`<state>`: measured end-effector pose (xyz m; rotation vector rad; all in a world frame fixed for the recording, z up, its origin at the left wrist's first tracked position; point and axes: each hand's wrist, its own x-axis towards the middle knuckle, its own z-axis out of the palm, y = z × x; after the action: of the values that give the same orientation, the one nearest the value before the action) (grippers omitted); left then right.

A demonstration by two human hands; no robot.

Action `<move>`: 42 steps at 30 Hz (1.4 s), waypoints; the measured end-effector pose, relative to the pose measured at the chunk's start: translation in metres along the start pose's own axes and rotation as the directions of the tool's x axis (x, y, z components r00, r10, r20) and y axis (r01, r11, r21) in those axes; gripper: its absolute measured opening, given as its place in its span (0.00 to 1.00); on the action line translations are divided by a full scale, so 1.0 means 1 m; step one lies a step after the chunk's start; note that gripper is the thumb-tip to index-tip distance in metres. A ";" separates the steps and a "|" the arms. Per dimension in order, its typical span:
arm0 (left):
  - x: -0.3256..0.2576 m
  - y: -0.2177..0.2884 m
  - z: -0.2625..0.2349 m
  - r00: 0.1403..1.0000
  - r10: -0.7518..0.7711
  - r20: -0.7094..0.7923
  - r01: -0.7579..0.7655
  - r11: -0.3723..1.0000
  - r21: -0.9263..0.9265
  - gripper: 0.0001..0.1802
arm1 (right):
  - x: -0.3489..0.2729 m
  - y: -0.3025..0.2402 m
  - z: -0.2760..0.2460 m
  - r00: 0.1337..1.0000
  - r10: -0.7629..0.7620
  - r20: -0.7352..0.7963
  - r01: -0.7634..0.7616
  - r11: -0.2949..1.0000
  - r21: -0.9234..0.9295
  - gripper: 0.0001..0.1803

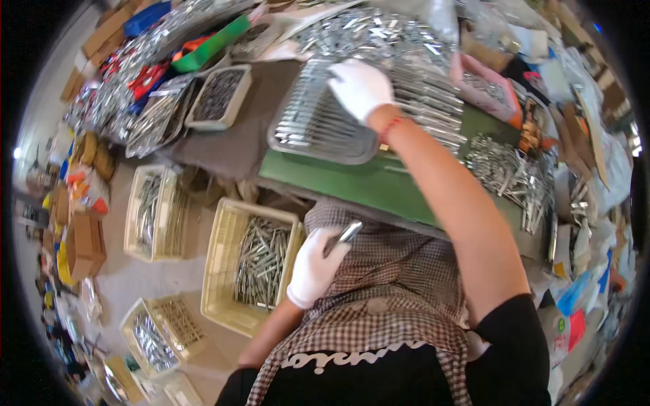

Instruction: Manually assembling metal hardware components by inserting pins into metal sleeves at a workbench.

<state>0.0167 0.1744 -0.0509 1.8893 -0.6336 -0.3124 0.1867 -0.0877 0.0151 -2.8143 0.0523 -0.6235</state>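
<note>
My left hand (315,265), in a white glove, is held low in front of the checked apron. Its fingers are closed round a shiny narrow metal piece (351,231) that sticks out past the thumb. My right hand (363,88), also gloved, reaches over the far part of a grey plastic tray (325,154). Its fingers are bent and close together, and whatever is in them is hidden. Long silvery metal strips (311,111) lie side by side in the tray. More such strips (430,101) are laid in rows to the right, beside my right wrist.
A green board (318,177) covers the bench's near edge. Loose metal pieces (508,169) heap up at right, near a pink bin (502,108). Left of the tray stands a white box of small dark parts (233,111). A cream crate (220,298) of metal pieces stands below, left of me.
</note>
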 end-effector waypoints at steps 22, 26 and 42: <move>0.016 0.014 0.013 0.995 -0.058 0.079 0.066 0.993 -0.098 0.14 | -0.064 -0.023 -0.106 0.985 0.140 0.104 -0.174 0.817 0.550 0.20; 0.036 0.044 0.038 0.984 0.107 0.145 -0.075 0.975 -0.209 0.14 | -0.155 -0.003 -0.166 0.932 0.359 0.042 -0.193 0.395 0.898 0.18; 0.043 0.100 0.098 0.896 0.355 0.267 -0.318 0.932 -0.174 0.12 | -0.292 -0.003 -0.155 0.714 0.695 -0.087 -0.182 0.304 0.935 0.13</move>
<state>-0.0239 0.0451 0.0044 1.5871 -1.1031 -0.4008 -0.1434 -0.0958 0.0316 -1.4028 0.4794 -0.8559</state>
